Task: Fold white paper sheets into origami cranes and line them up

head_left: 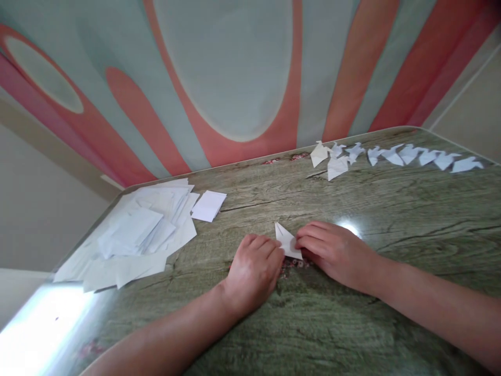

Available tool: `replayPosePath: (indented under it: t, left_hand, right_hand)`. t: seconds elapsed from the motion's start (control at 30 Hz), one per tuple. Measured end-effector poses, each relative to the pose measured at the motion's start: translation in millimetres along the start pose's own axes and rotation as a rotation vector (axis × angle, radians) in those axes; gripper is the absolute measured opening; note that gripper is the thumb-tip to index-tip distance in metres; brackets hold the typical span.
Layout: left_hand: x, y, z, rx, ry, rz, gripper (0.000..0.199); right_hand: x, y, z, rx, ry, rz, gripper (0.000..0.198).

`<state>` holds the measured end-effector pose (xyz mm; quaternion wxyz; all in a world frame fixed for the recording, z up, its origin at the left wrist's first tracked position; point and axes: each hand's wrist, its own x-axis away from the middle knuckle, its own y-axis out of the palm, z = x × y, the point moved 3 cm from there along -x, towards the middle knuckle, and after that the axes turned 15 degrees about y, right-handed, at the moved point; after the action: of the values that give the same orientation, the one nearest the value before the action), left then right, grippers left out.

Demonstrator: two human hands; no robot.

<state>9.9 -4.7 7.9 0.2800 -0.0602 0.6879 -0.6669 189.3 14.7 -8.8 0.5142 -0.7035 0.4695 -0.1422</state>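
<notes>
A small folded white paper (288, 243), pointed at its far end, lies between my two hands on the wood-grain table. My left hand (256, 266) is closed at the paper's left edge, its fingers curled and the thumb hidden. From the right, my right hand (332, 250) pinches the opposite edge with its fingers bent together. The paper's pointed top and its lower right corner show; the parts under my fingertips are hidden.
Loose white sheets (176, 256) lie in a broad pile at the left. Beside them sits a small stack of square papers (209, 206). Several folded paper birds (410, 153) stand in a row along the table's far right edge, below a patterned wall (235, 68).
</notes>
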Motion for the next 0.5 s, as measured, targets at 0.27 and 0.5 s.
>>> replayPosePath:
  t: [0.27, 0.5]
  left_hand:
    - [3.2, 4.5, -13.6, 0.174, -0.116, 0.117, 0.013]
    - [0.7, 1.3, -16.9, 0.169, -0.255, 0.087, 0.01]
  right_hand:
    - [-4.1, 2.7, 4.6, -0.065, 0.045, 0.014, 0.015]
    - [-5.4, 4.5, 10.0, -0.089, 0.194, 0.037, 0.013]
